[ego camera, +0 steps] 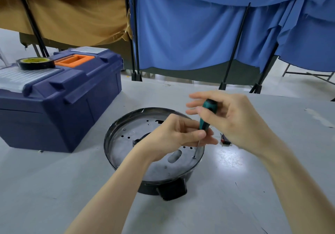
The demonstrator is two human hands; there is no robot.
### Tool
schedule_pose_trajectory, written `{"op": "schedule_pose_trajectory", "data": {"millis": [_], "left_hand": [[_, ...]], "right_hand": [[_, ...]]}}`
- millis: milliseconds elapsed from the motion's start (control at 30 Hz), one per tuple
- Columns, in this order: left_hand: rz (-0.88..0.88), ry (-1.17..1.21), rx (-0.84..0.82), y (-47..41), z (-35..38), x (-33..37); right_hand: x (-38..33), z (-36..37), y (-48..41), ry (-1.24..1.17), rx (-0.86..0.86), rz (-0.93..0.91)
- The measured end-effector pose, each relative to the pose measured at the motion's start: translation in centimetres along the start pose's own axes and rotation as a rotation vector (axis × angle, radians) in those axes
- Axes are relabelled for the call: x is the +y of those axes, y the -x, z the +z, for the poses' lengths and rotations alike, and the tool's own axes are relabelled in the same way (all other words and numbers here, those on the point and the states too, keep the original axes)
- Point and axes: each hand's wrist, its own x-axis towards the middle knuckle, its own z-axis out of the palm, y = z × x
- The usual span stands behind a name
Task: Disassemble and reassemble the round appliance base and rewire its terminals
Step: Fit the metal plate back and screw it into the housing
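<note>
Grey desk [235, 197] in a workroom, backed by blue cloth [190, 34] and tan cloth [72, 16] hung over black stands.

At the left of the desk, a dark blue toolbox [72, 106] with an orange handle [74, 60] set into the lid. On the lid's far left corner, a roll of black tape [35, 63] lying flat.

Near the middle of the desk, the round appliance base [145, 188], lying with its pale metal plate facing up inside a dark rim. Plate dotted with small holes, with an oblong slot toward the near side and a dark cut-out partly hidden behind the left wrist. At the near edge of the base, a black protruding tab [172, 190].

Above the right part of the plate, a screwdriver [206, 115] with a green and black handle, tilted slightly, its tip set on a screw [194, 157] close to the right rim.

Left hand [172, 137] reaching over the plate, thumb and fingertips pinching the thin metal shaft just below the handle. Right hand [235, 119] higher up, thumb and fingers wrapped loosely round the upper handle, fingertips blurred.

Just beside the base on the right, on the bare desk, a small red and black part [225, 140], too small to identify.
</note>
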Motion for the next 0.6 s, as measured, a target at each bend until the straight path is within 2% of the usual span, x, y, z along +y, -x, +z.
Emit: {"op": "schedule_pose_trajectory", "data": {"millis": [133,200,267,300,467,533,600], "left_hand": [[0.029,0.011,0.135,0.1,0.3,0.2],[0.033,-0.061,0.204,-0.3,0.9,0.1],[0.03,-0.096,0.206,-0.7,1.5,0.0],[0.025,-0.089,0.185,-0.8,1.6,0.0],[-0.015,0.004,0.12,-0.4,-0.1,-0.1],[-0.013,0.038,0.082,-0.1,-0.6,0.0],[0.011,0.04,0.088,0.1,-0.3,0.0]], "right_hand": [[0.1,1.0,-0.6,0.164,0.248,-0.013],[0.3,1.4,-0.8,0.35,0.398,-0.027],[0.3,1.4,-0.8,0.533,0.459,0.021],[0.3,1.2,-0.7,0.556,0.436,0.053],[0.4,0.0,0.1,-0.006,0.03,0.053],[0.7,0.4,0.0,-0.044,0.044,0.003],[0.7,1.2,-0.3,-0.035,0.183,-0.005]]}}
